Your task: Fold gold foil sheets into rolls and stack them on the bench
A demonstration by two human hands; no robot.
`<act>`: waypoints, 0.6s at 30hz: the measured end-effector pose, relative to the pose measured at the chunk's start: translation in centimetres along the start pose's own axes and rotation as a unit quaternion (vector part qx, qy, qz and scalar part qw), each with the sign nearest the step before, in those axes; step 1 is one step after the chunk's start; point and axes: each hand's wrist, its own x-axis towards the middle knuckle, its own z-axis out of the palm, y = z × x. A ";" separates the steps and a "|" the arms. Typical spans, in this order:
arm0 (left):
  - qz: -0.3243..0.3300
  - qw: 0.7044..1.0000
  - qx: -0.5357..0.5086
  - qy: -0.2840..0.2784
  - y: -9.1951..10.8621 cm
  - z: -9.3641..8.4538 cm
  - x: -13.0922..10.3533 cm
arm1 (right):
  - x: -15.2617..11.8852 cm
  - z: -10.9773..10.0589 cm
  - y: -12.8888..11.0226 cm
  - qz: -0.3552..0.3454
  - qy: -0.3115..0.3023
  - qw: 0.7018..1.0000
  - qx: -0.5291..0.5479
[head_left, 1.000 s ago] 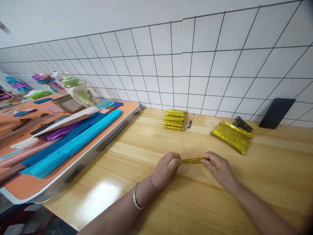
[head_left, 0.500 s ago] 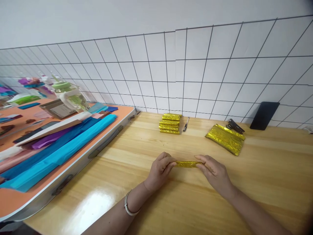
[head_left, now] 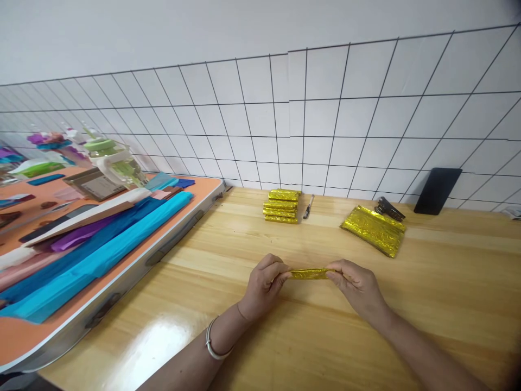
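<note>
A narrow folded strip of gold foil paper (head_left: 308, 274) stretches level between my two hands, just above the wooden table. My left hand (head_left: 264, 283), with a silver bangle on the wrist, pinches its left end between thumb and fingers. At the right end, the thumb and fingers of my right hand (head_left: 357, 283) are closed on the strip. Beyond the hands lies a pile of similar folded gold foil strips (head_left: 280, 206). To the right rests a flat stack of gold foil sheets (head_left: 375, 230), with a black clip (head_left: 389, 208) at its far edge.
A pen (head_left: 308, 207) lies beside the pile of strips. A dark phone-like slab (head_left: 438, 191) leans against the tiled wall. On the left, an orange-topped board (head_left: 207, 190) carries rolled blue crepe paper (head_left: 134, 233), a green-lidded bottle (head_left: 100, 145) and a cardboard box (head_left: 94, 182).
My right index finger, raised a little before, now lies down along the strip. Both hands keep hold of the strip's ends, and the view has shifted slightly.
</note>
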 end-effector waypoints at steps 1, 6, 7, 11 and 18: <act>0.002 1.000 0.003 -0.003 0.1 0.0 0.0 | 0.0 0.0 0.0 -0.014 0.001 1.000 -0.005; -0.012 1.000 -0.028 0.003 0.1 0.0 0.1 | -0.3 0.0 0.7 -0.065 0.026 0.997 -0.027; -0.022 0.999 -0.045 0.004 0.0 0.1 0.1 | -0.4 0.0 0.9 -0.078 0.034 0.996 -0.028; -0.100 0.989 -0.113 -0.003 -0.5 0.4 0.0 | -0.5 0.3 1.3 -0.120 0.055 0.991 -0.026; -0.188 0.967 -0.160 -0.067 -0.4 0.5 -0.2 | -0.5 0.5 1.0 -0.118 0.064 0.991 -0.015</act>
